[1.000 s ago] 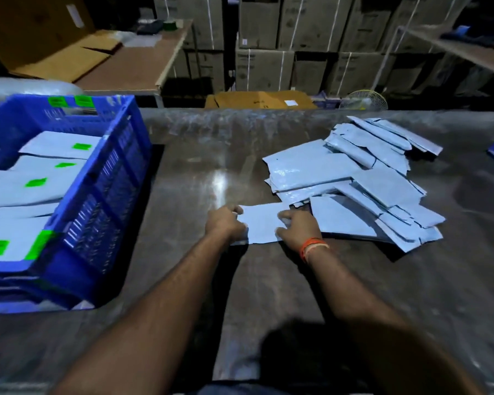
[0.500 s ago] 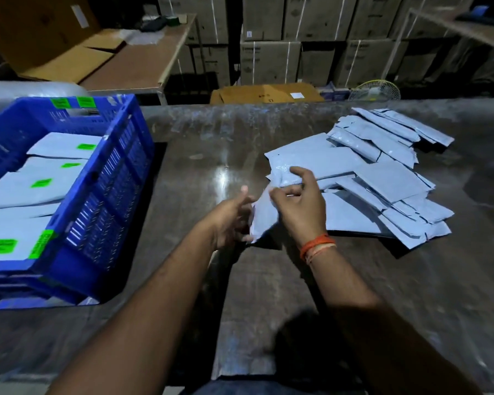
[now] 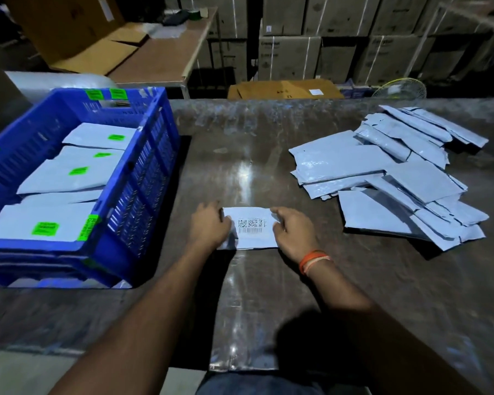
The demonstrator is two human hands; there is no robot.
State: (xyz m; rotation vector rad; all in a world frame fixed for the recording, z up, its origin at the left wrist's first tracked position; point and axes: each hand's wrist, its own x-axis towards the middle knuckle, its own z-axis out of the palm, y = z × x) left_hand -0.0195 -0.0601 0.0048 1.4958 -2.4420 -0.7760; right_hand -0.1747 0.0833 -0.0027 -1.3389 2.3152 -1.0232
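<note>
A pale mailer packet point(image 3: 251, 233) lies flat on the dark table point(image 3: 240, 143) in front of me, with a barcode label facing up. My left hand point(image 3: 208, 228) grips its left end, fingers curled over the edge. At the packet's right end, my right hand point(image 3: 294, 236), with an orange band at the wrist, holds it with fingers curled on top. Both hands cover the packet's ends.
A blue plastic crate point(image 3: 143, 178) at the left holds several packets with green stickers point(image 3: 44, 228). A loose pile of grey packets point(image 3: 388, 178) lies at the right. Cardboard boxes point(image 3: 288, 57), a flat carton point(image 3: 283, 89), another table point(image 3: 154, 61) and a fan point(image 3: 399, 89) stand behind.
The packet was lifted off the table and turned over between both hands. It now lies flat again with the barcode side up.
</note>
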